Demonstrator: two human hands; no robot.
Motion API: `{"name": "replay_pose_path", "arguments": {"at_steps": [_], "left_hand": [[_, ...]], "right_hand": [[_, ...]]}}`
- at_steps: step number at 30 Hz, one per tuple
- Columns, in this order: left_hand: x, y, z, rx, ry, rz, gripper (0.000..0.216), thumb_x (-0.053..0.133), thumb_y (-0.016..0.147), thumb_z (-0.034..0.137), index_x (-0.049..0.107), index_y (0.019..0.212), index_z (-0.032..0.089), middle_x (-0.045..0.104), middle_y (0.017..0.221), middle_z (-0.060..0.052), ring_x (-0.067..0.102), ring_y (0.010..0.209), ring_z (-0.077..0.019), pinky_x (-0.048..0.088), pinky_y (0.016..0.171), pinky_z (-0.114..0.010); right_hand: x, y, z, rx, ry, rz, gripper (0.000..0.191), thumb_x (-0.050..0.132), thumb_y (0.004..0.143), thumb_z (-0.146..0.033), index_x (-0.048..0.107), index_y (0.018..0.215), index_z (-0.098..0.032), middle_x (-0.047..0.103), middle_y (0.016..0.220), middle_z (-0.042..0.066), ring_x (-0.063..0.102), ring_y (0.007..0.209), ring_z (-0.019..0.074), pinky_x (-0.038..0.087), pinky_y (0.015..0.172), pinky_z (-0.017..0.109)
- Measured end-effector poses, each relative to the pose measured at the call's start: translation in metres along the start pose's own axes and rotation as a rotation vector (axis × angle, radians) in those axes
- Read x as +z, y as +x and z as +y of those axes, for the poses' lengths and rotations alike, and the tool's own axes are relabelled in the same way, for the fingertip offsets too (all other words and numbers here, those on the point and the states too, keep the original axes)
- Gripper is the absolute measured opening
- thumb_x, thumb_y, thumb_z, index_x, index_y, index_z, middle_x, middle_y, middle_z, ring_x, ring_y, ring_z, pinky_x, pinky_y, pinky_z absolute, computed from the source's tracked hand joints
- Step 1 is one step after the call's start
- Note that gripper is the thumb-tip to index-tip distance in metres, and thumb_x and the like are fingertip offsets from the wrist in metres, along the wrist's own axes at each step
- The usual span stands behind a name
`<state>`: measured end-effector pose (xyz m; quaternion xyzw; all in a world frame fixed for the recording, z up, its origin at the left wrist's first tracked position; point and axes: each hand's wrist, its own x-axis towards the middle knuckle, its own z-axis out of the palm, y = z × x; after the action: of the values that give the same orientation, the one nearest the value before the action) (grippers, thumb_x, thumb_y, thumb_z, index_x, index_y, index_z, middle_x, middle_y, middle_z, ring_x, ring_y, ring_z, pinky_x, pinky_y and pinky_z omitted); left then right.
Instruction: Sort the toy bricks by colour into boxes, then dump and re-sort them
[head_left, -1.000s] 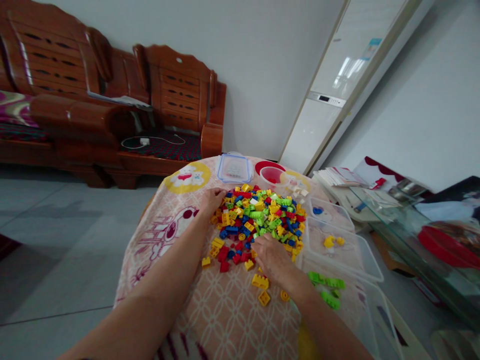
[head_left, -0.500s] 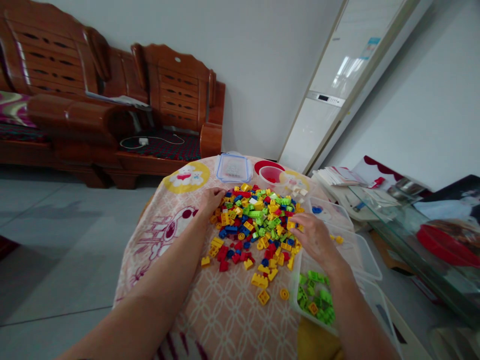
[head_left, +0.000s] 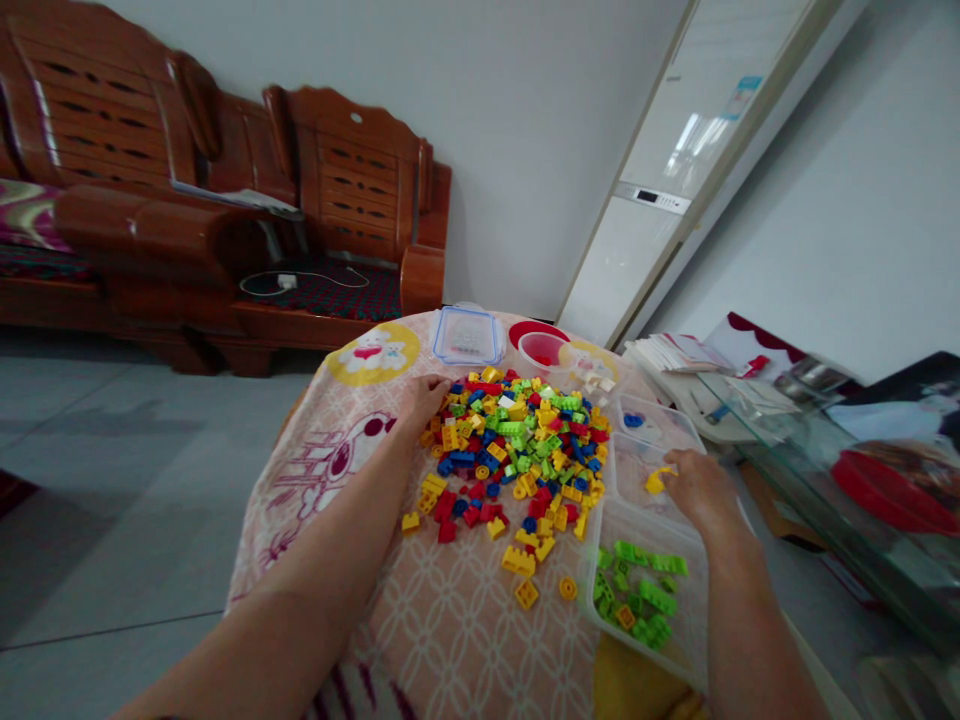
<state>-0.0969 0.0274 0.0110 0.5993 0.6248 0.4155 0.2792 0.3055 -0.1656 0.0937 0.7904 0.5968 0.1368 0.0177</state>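
Note:
A heap of yellow, red, blue and green toy building blocks [head_left: 517, 440] is spread over the table. At its far left edge rests my left hand [head_left: 425, 398], fingers bent inward against the outer blocks; whatever they hold is hidden. My right hand [head_left: 701, 487] is over the middle clear plastic box [head_left: 628, 470], its fingertips closed on a yellow building block [head_left: 658, 480]. Other yellow pieces there may be covered by the hand. The nearer clear box [head_left: 694, 650] has several green blocks [head_left: 652, 595] and one yellow block [head_left: 625, 617] in it.
Behind the heap are a blue-rimmed clear lid [head_left: 468, 336], a pinkish bowl [head_left: 544, 350] and some cream blocks [head_left: 596, 382]. A farther clear box [head_left: 675, 418] contains blue pieces [head_left: 634, 420]. To the right stands a glass-topped table [head_left: 825, 460]; wooden seating [head_left: 360, 190] lines the wall.
My right hand has moved right, from the heap's right edge to the middle clear box, carrying a yellow block. The green blocks are now less covered. My left hand has stayed put.

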Motion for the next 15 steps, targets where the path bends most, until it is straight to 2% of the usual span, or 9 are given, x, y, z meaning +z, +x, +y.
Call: {"name": "replay_pose_path", "arguments": {"at_steps": [4, 10, 15], "left_hand": [[0.0, 0.0, 0.0, -0.002, -0.005, 0.009, 0.036, 0.053, 0.08, 0.037, 0.077, 0.096, 0.016, 0.076, 0.088, -0.006, 0.065, 0.078, -0.0182, 0.046, 0.067, -0.023], [-0.002, -0.002, 0.003, 0.006, -0.021, 0.003, 0.036, 0.053, 0.08, 0.037, 0.077, 0.094, 0.015, 0.075, 0.085, -0.006, 0.065, 0.078, -0.0184, 0.046, 0.066, -0.023], [-0.003, -0.002, 0.005, -0.001, -0.003, 0.005, 0.034, 0.053, 0.08, 0.037, 0.077, 0.093, 0.016, 0.076, 0.085, -0.005, 0.065, 0.079, -0.0182, 0.047, 0.069, -0.023]], "right_hand": [[-0.006, -0.001, -0.024, -0.149, 0.116, 0.049, 0.022, 0.058, 0.085, -0.02, 0.073, 0.1, -0.018, 0.073, 0.101, 0.011, 0.066, 0.1, 0.0241, 0.047, 0.085, 0.031], [-0.04, -0.017, -0.091, -0.41, 0.376, 0.065, 0.02, 0.057, 0.088, -0.02, 0.07, 0.103, -0.018, 0.071, 0.106, 0.011, 0.064, 0.101, 0.0237, 0.046, 0.09, 0.034], [-0.057, -0.047, -0.152, -0.605, 0.45, -0.061, 0.014, 0.056, 0.089, -0.016, 0.068, 0.097, -0.018, 0.069, 0.102, 0.009, 0.06, 0.101, 0.0212, 0.044, 0.089, 0.031]]}}
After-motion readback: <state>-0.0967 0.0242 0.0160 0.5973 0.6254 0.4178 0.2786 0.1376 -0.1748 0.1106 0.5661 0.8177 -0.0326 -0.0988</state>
